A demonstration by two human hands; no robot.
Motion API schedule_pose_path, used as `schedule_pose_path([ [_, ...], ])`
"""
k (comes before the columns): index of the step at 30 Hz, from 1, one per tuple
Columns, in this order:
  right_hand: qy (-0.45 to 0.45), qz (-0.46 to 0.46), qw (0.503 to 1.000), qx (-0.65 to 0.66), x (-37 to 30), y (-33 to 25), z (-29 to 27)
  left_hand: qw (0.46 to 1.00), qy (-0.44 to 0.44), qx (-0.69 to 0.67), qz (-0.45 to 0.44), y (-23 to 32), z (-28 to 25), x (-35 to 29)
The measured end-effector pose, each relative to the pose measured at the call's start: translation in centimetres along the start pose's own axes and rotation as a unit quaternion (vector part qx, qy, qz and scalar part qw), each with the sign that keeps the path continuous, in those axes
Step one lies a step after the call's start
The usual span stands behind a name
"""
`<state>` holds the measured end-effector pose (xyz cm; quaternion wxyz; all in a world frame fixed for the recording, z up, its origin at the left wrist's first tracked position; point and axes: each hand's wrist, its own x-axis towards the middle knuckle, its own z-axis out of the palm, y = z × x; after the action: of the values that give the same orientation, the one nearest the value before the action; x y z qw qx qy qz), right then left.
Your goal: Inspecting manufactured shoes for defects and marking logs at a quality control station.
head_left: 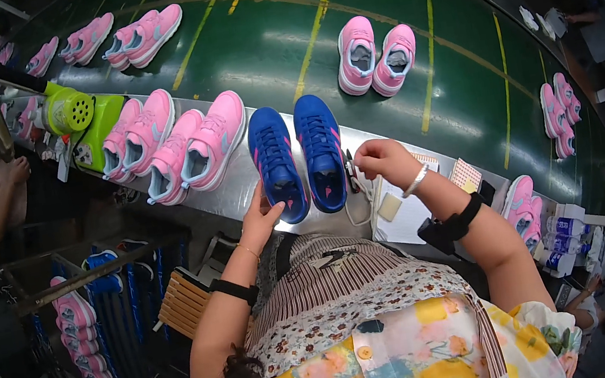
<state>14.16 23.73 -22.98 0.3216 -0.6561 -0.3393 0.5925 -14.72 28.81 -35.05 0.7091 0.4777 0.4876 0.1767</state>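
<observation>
Two blue sneakers with pink stripes stand side by side on the metal ledge before me, toes pointing away. My left hand (pixel 258 217) grips the left blue sneaker (pixel 274 154) at its heel, the thumb by the collar. Beside it stands the right blue sneaker (pixel 321 151), which neither hand touches. My right hand (pixel 391 165) hovers to the right of that shoe, its fingers curled together; whether something small is pinched in them is hidden. A pair of dark-tipped scissors (pixel 351 174) lies between the shoe and my right hand.
Pink sneakers (pixel 215 141) line the ledge at left, near a lime-green device (pixel 80 116). More pink sneakers (pixel 357 56) sit on the green conveyor belt (pixel 250 48). Papers (pixel 403 218) and a sticker sheet (pixel 465 175) lie at right. A shoe rack (pixel 90 283) stands lower left. Co-workers are at both sides.
</observation>
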Motion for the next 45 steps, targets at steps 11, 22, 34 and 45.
schedule_pose_path([
  [11, 0.008, 0.094, 0.866, -0.491, 8.5, -5.9, 13.3, 0.996, 0.04, 0.078, 0.029, 1.1, 0.7, -0.4],
  [22, -0.023, -0.165, 0.911, -0.377, 6.2, 0.2, 11.6, 0.916, 0.155, 0.353, 0.113, 0.5, 1.1, -0.8],
  [34, 0.125, -0.112, 0.984, 0.052, -1.7, 4.3, 4.8, 0.75, 0.043, 0.654, 0.094, 5.5, 8.3, -1.0],
  [45, -0.282, -0.278, 0.916, -0.068, 11.0, 6.2, 12.8, 0.927, 0.124, 0.084, 0.344, 12.5, -2.4, -18.3],
])
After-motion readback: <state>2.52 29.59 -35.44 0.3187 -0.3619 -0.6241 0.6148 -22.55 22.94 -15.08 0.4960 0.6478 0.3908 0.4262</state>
